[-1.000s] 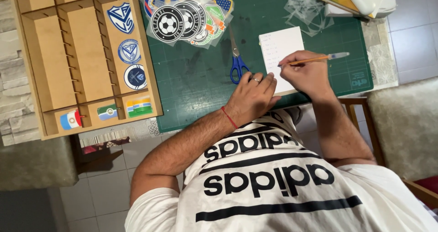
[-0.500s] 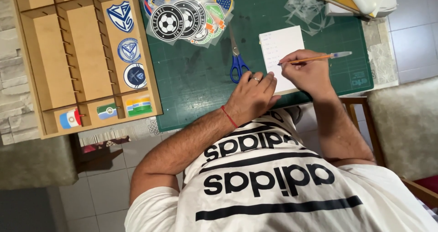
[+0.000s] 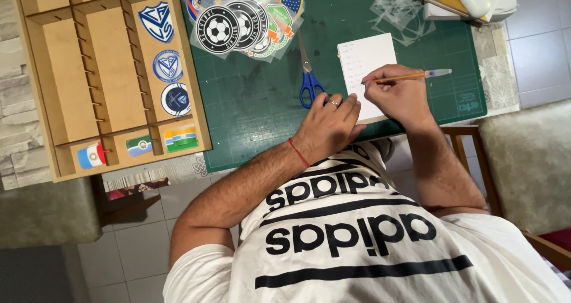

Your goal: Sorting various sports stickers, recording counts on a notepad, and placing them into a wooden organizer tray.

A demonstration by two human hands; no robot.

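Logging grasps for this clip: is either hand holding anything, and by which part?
The right hand holds a pen by its lower shaft near the tip, over the white paper. The left hand holds nothing; it lies flat beside the paper's edge.

The left hand (image 3: pixel 328 124) lay flat with the palm down and the fingers (image 3: pixel 344 102) close together, stretched forward. A ring was on one finger, and a thin red band (image 3: pixel 299 153) went around the wrist. The left forearm was bent at the elbow. The right hand (image 3: pixel 397 93) was closed in a writing grip, its knuckles turned up. The two hands were just beside each other.
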